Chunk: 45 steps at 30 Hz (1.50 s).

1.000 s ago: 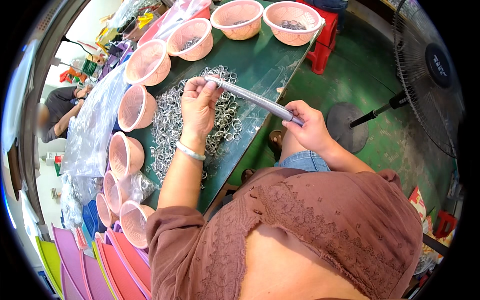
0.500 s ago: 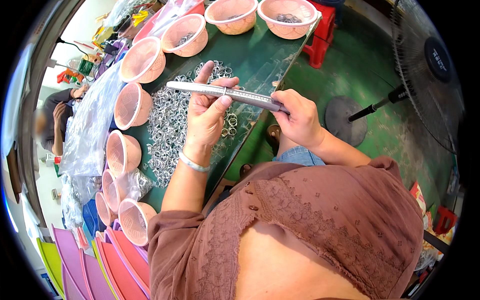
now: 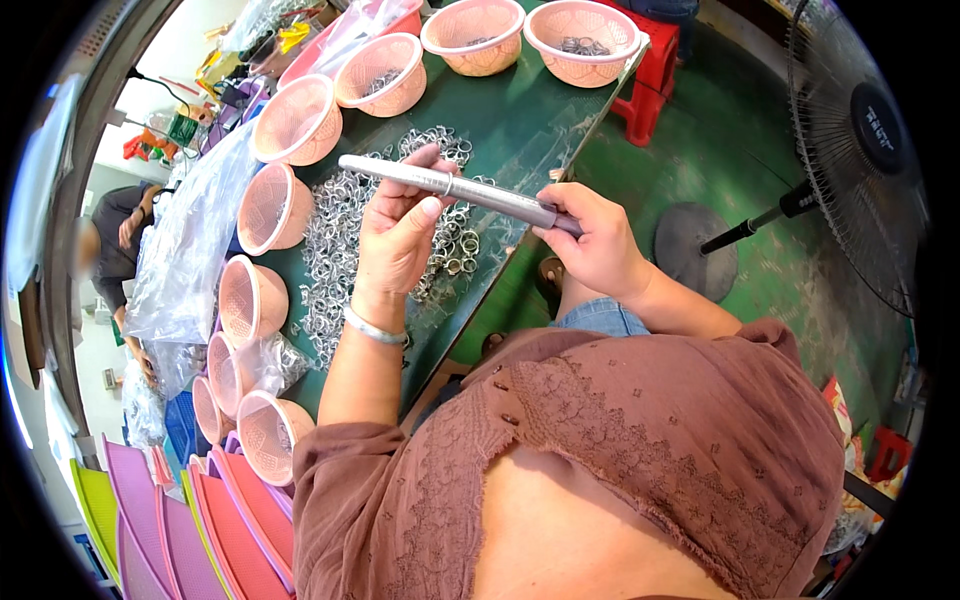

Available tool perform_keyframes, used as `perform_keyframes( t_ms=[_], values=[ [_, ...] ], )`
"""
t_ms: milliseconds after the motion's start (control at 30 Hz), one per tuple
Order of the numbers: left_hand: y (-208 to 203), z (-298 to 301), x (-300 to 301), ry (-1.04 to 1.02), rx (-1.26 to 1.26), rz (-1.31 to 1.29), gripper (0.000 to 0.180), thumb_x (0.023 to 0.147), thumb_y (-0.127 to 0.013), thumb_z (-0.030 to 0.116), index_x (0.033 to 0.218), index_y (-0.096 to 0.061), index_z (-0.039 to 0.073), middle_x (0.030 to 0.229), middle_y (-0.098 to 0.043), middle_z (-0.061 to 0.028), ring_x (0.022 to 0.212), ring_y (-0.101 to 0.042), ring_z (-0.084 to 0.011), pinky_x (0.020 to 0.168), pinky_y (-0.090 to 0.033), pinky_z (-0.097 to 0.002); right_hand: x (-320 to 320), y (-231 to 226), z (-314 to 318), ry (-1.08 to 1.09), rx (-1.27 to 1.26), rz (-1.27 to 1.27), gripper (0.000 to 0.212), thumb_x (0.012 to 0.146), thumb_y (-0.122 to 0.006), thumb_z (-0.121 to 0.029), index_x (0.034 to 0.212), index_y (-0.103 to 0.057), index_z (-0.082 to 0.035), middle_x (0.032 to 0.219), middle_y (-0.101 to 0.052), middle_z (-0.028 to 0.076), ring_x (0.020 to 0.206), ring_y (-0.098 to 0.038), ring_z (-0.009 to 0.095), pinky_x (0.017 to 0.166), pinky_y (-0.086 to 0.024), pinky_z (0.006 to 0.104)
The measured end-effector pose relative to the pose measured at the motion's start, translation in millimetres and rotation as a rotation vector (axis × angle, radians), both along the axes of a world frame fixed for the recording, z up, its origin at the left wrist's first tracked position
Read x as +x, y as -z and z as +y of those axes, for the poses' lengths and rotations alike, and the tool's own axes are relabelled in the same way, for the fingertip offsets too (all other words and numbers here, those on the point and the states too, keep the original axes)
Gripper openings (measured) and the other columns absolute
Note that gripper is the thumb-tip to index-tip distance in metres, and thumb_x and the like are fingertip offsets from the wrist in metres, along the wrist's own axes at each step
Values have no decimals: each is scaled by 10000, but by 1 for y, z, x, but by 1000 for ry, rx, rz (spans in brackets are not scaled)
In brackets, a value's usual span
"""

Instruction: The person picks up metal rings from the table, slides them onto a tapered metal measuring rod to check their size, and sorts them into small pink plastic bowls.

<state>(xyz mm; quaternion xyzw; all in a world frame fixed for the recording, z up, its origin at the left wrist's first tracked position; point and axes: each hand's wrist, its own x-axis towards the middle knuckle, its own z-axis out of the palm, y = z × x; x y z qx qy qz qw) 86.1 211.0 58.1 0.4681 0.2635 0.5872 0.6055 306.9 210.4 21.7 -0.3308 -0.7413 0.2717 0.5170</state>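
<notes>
A metal ring mandrel (image 3: 500,201), tapered and marked with a scale, lies nearly level above the table. My right hand (image 3: 597,236) is closed round its thick dark handle end. One ring (image 3: 450,185) sits around the middle of the mandrel. My left hand (image 3: 396,230) is beside the thinner half, palm up. Its fingers pass behind the mandrel, partly hidden by it, and the thumb stands apart below the ring. Beneath and beyond this hand, a spread pile of loose silver rings (image 3: 330,255) covers part of the green table (image 3: 520,105).
Pink baskets line the table's far and left edges; one basket (image 3: 582,45) holds rings. Plastic bags (image 3: 190,240) lie at left, with coloured trays (image 3: 235,520) below. Another person (image 3: 122,235) is at far left. A standing fan (image 3: 850,150) and red stool (image 3: 648,85) are at right.
My left thumb and fingers have drawn away from the ring, and the hand has shifted slightly left. The mandrel stays in my right hand. The person at far left has lowered an arm.
</notes>
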Motion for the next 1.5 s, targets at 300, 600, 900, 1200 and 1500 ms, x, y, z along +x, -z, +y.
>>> perform_keyframes(
  t_ms=[300, 600, 900, 1200, 1500],
  values=[
    [4, -3, -9, -7, -91, 140, 280, 853, -557, 43, 1118, -538, -46, 987, -599, -81, 839, -551, -135, 777, -444, -267, -3, 9, 1, -290, -372, 238, 253, 723, -644, 34, 952, -539, 11, 753, -583, 66, 695, -552, 105, 650, -453, 256],
    [7, 5, -19, -135, -103, -272, 231, 897, -524, 133, 1054, -545, -34, 878, -603, -69, 760, -539, -136, 709, -455, -279, 2, -7, -5, -207, -417, -3, 275, 742, -619, 69, 994, -520, 21, 848, -564, 43, 793, -542, 86, 718, -446, 231],
    [4, 6, -34, -58, -228, -602, 292, 896, -523, 226, 1034, -546, -31, 811, -552, -60, 725, -466, -146, 668, -403, -289, 4, -7, -7, -139, -271, 13, 243, 713, -651, 7, 930, -542, -10, 707, -567, 87, 642, -561, 150, 602, -448, 273],
    [-1, 4, -38, -141, -325, -688, 322, 888, -535, 237, 1029, -537, -52, 825, -544, -83, 757, -485, -178, 688, -434, -299, 12, -7, -10, -145, -395, 44, 250, 712, -637, 50, 933, -538, -9, 700, -562, 65, 630, -530, 107, 583, -436, 241],
    [-4, 2, -37, -181, -389, -705, 253, 893, -530, 234, 916, -582, -13, 796, -607, -89, 742, -570, -177, 645, -469, -294, 12, -6, -8, -166, -372, 94, 245, 718, -638, 53, 935, -532, 10, 712, -562, 44, 643, -511, 82, 593, -428, 227]
  ],
)
